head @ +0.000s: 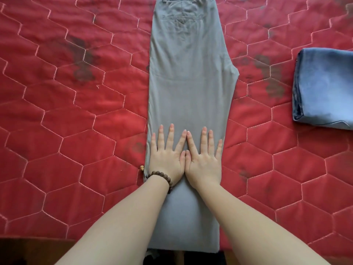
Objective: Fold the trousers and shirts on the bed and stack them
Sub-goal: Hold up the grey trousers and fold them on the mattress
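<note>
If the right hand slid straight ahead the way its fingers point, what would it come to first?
Only more of the grey trousers. The right hand lies flat on them, fingers pointing up the leg toward the back pocket and waistband. Nothing else seems to lie in that line; the folded jeans sit well off to the side.

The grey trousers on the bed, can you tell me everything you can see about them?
The grey trousers look like smooth woven cloth. They lie flat and lengthwise on the red quilted bed cover, folded leg over leg, waistband at the far end. A back pocket with a pointed flap shows near the top. The leg hems reach the near bed edge. The left hand and right hand press flat on the legs, side by side, fingers spread.
</note>
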### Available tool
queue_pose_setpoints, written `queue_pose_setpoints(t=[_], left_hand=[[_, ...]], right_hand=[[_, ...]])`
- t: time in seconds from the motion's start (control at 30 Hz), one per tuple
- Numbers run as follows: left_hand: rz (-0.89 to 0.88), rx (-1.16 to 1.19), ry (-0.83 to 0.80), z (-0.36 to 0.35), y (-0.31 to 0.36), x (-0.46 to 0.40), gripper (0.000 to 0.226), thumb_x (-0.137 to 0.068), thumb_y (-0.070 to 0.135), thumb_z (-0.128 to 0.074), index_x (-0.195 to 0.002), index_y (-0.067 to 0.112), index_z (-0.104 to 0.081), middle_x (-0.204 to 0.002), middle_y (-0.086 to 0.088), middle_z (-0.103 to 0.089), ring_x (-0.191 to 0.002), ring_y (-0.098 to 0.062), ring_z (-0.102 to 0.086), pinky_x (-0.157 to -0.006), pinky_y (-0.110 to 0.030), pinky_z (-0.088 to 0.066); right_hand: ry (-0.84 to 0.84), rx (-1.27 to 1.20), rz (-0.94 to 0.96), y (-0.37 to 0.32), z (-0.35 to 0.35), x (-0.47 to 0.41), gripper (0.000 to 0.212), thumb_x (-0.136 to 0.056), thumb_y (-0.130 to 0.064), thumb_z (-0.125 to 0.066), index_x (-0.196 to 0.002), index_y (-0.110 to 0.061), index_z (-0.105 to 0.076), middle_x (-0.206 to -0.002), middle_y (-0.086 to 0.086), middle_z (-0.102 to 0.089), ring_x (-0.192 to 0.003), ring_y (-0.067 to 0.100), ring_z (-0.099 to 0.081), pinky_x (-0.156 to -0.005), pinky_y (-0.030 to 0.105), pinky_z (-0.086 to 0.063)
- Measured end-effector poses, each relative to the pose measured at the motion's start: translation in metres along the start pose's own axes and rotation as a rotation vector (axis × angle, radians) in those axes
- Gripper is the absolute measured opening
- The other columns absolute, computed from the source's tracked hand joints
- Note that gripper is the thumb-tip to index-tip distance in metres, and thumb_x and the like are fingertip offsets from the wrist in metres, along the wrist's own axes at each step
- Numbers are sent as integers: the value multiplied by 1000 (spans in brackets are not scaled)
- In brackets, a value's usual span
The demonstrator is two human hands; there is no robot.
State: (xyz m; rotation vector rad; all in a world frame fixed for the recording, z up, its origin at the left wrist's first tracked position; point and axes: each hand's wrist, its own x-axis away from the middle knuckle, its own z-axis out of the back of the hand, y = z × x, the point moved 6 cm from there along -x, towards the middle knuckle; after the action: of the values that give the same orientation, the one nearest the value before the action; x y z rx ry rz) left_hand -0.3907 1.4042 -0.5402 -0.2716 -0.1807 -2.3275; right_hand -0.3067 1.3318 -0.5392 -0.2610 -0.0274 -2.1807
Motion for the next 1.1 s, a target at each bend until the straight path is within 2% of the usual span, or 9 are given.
queue_pose_setpoints(t=[0.1, 0.33, 0.43, 0.63, 0.77, 0.83, 0.9, 1.0, 1.1], left_hand=[[-32, 7, -9, -8, -3, 39, 58, -97, 44, -7, -149, 32, 14, -160, -9, 14, -144, -34, 20, -117, -50, 12], [-92, 31, -33, -25, -4, 129, 60, -93, 45, 2, -150, 29, 11, -160, -10, 14, -145, -33, 21, -117, -51, 12], [-97, 41, -22, -34, -4, 163, 60, -95, 44, -1, -152, 27, 4, -160, -10, 9, -146, -32, 16, -117, -54, 8], [-94, 44, -6, -45, -2, 193, 58, -97, 41, -15, -152, 24, -10, -160, -11, -7, -147, -36, -3, -116, -60, -5], [-96, 21, -34, -42, -2, 200, 58, -97, 41, -15, -151, 23, -11, -159, -11, -8, -147, -35, -4, -116, -60, -8], [-122, 5, -52, -37, -3, 202, 57, -97, 40, -17, -151, 23, -16, -159, -11, -12, -147, -35, -9, -115, -60, -13], [-168, -19, -73, -31, -8, 199, 57, -97, 41, -17, -151, 24, -22, -159, -9, -16, -147, -33, -13, -115, -59, -16], [-230, -46, -88, -27, -21, 185, 59, -95, 45, -9, -153, 31, -7, -161, -4, -4, -148, -28, -1, -118, -54, -7], [-200, -51, -82, -28, -39, 169, 60, -93, 48, -2, -149, 31, 11, -161, -4, 9, -148, -23, 8, -119, -50, -1]], right_hand=[[-18, 9, -13, -9, -9, 38, 57, -95, -45, -10, -150, -36, -2, -161, 15, -1, -149, 29, 2, -118, 51, 8], [-18, -55, -18, -27, -25, 131, 56, -96, -42, -15, -151, -32, -8, -160, 14, -1, -149, 29, 0, -118, 50, 4], [-15, -37, 1, -32, -33, 162, 56, -97, -40, -18, -152, -29, -13, -159, 16, -5, -148, 30, -5, -118, 51, -2], [-26, 2, 12, -34, -43, 187, 56, -98, -40, -17, -152, -28, -8, -159, 16, -3, -148, 29, -1, -118, 51, -1], [-83, -13, 28, -34, -43, 191, 56, -98, -42, -14, -152, -29, -4, -159, 15, 4, -148, 28, 7, -119, 50, 3], [-88, -24, 62, -32, -37, 190, 57, -98, -44, -17, -152, -29, -10, -159, 16, 0, -148, 29, 5, -119, 50, 0], [-89, -8, 134, -27, -30, 187, 58, -97, -47, -23, -152, -29, -19, -159, 16, -10, -148, 30, -6, -119, 51, -7], [-112, 61, 249, -13, -22, 175, 58, -95, -53, -24, -150, -34, -21, -160, 10, -16, -148, 27, -14, -118, 55, -9], [-129, 68, 211, 9, -20, 165, 57, -96, -52, -20, -151, -36, -14, -161, 2, -10, -149, 21, -8, -117, 56, -5]])
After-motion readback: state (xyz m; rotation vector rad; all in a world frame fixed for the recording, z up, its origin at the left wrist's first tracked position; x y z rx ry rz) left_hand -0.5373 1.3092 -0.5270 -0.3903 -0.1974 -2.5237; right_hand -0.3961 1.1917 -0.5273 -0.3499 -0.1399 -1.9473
